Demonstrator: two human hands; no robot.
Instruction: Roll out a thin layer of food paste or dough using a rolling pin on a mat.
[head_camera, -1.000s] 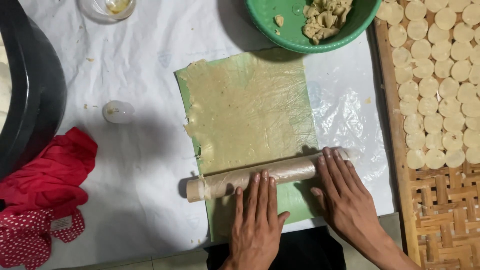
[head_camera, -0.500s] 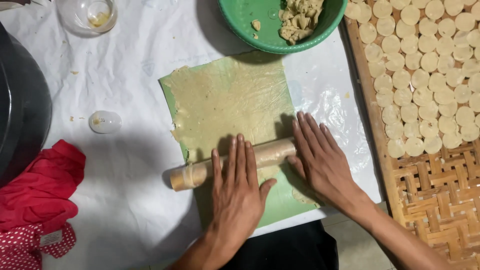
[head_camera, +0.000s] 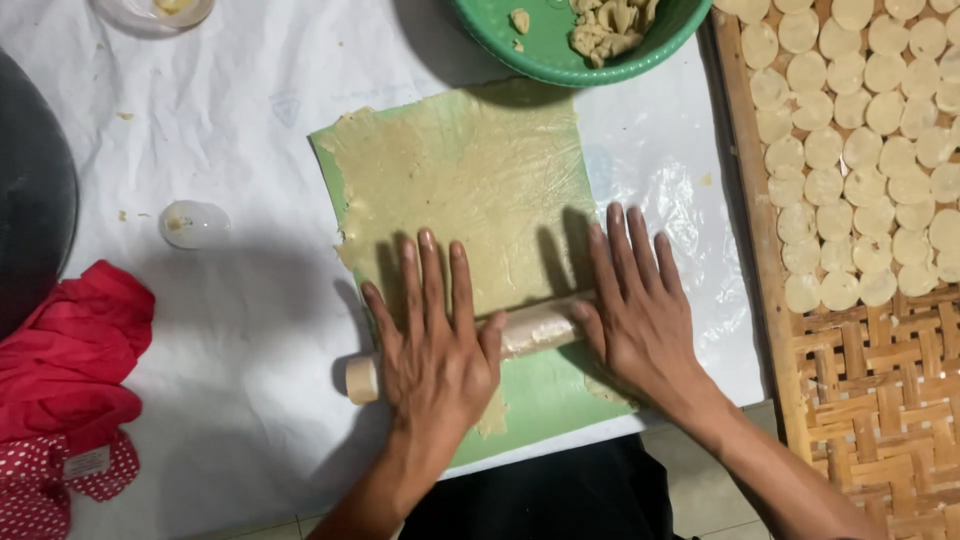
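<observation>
White cloth (head_camera: 250, 330): rolling pin (head_camera: 525, 332) under flat palms (fingers (head_camera: 430, 270) splayed over dough (head_camera: 470, 190)).

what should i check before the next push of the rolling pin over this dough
1. Both hands on the rolling pin: left hand and right hand lie flat on it: ok.
2. Dough sheet within the green mat: it reaches the mat's left edge: not ok.
3. Path ahead: green bowl sits at the sheet's far edge: not ok.
4. Even thickness of the dough: cannot tell.
5. Woven tray of dough discs apart from the right hand: ok.
</observation>
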